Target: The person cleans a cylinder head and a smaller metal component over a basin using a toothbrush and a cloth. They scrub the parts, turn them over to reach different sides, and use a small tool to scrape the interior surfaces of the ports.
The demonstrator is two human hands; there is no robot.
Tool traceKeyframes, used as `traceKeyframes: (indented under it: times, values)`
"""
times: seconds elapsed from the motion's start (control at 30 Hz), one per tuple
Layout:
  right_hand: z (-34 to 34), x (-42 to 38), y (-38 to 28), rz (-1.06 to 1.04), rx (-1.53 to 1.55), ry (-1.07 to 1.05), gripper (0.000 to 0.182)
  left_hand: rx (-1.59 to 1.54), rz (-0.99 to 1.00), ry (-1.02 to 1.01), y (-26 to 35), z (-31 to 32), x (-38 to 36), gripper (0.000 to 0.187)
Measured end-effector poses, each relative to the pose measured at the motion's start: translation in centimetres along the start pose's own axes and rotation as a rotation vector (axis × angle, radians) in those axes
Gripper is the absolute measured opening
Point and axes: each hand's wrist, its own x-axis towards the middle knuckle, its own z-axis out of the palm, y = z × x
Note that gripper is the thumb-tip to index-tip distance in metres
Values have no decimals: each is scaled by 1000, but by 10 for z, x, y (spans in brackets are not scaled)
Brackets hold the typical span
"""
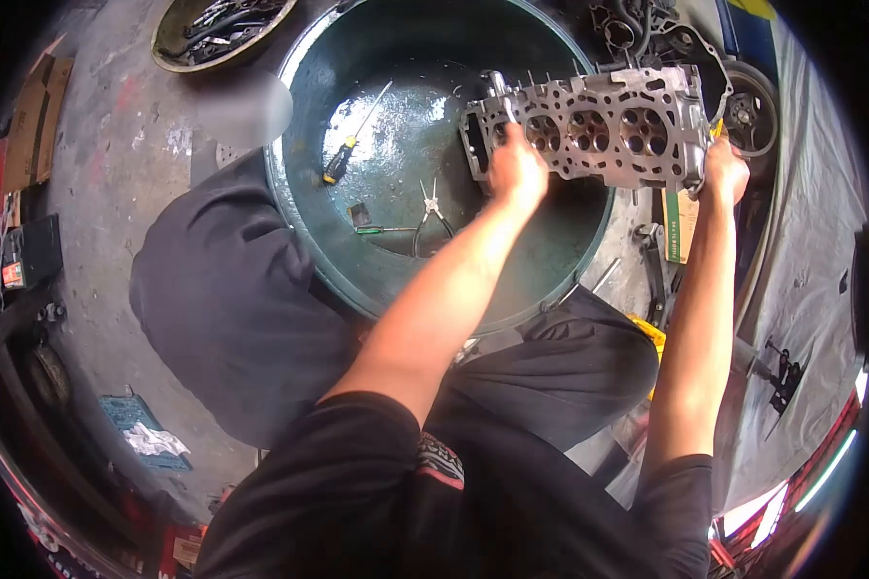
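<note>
A metal cylinder head (pixel 599 125) is held lengthwise between the two hands, raised above the far right rim of a large round green basin (pixel 304 116). Its face with four round chambers is turned toward the camera. The left hand (pixel 517 169) is clamped on the left end of the casting; the right hand (pixel 724 174) is clamped on the right end. Both arms are extended.

Inside the basin, a wet, glossy bottom is seen. On it lie a screwdriver (pixel 352 145) with a yellow-and-black handle, a pair of pliers (pixel 433 217) and a small dark tool with a green shaft (pixel 381 229), all well apart from the casting.

The basin rests on a stained grey concrete floor (pixel 116 145). A second, smaller pan (pixel 217 34) filled with dark parts is placed beyond it at the upper left. Flattened cardboard (pixel 34 121) is seen at the left edge, and a grey tarpaulin (pixel 811 241) covers the right side. Dark engine parts (pixel 647 29) are stacked behind the casting.
</note>
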Motion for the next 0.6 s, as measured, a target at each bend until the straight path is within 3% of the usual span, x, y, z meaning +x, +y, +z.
traceKeyframes:
  times: [0.07,0.13,0.23,0.43,0.5,0.6]
  values:
    - [-3,-6,-14,-36,-13,22,62,130,106,46,30,-33,-3,16]
    - [0,6,-10,63,-92,10,53,139,87,-30,43,-50,-19,21]
    - [2,7,-1,25,0,29,46,-64,63,-122,40,-47,-2,23]
    - [-5,-1,-4,57,44,7,41,7,155,-59,39,-36,-31,32]
    - [3,8,2,66,130,1,41,-154,44,8,-4,19,17,17]
    - [-11,-7,-1,72,201,-67,39,-172,-75,-39,26,5,5,31]
